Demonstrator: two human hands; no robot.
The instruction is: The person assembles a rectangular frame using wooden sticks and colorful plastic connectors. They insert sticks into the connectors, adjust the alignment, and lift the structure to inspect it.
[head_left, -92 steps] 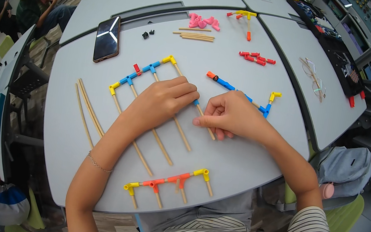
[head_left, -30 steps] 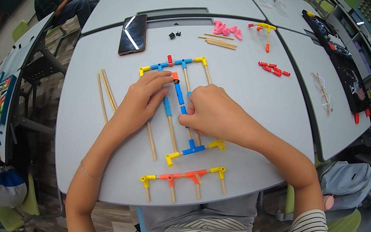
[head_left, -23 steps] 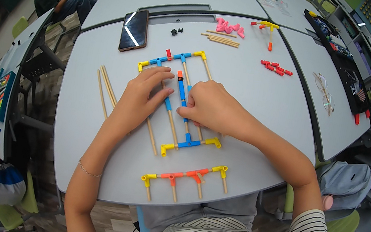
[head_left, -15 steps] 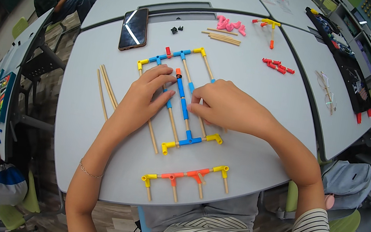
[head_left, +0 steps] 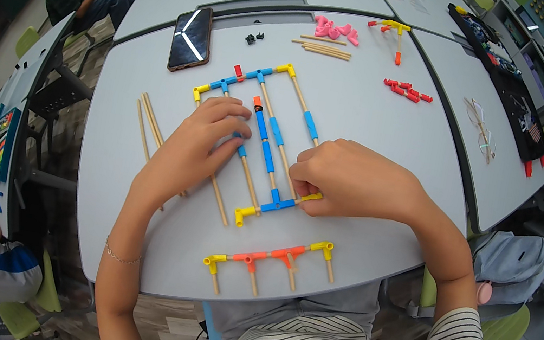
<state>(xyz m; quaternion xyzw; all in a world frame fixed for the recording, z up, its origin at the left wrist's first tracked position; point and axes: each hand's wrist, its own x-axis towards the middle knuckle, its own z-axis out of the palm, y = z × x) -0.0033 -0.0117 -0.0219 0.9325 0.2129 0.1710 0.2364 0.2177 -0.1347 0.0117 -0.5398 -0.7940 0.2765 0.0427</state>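
On the white table lies a flat frame of wooden sticks and plastic connectors. Its far side is a row of light-blue connectors (head_left: 255, 76) with a yellow elbow at each end, and long sticks run from it towards me. Between them lies a rod of darker-blue tubes (head_left: 264, 142) with an orange tip, joined to a blue T-connector (head_left: 278, 203). My right hand (head_left: 359, 184) is closed, fingertips curled on the yellow elbow connector (head_left: 311, 198) at its right; the palm hides part of it. My left hand (head_left: 200, 137) rests over the left sticks, fingers apart, holding nothing.
Nearer me lies an orange and yellow connector assembly (head_left: 267, 257). Loose sticks (head_left: 144, 121) lie left. Farther off are a phone (head_left: 191, 40), black bits (head_left: 254, 38), pink connectors (head_left: 330, 28), red connectors (head_left: 407, 91) and a small yellow-red assembly (head_left: 400, 28). People sit at left.
My right hand has moved nearer to me, from beside the blue rod to the yellow elbow connector. My left hand has shifted slightly left, staying open.
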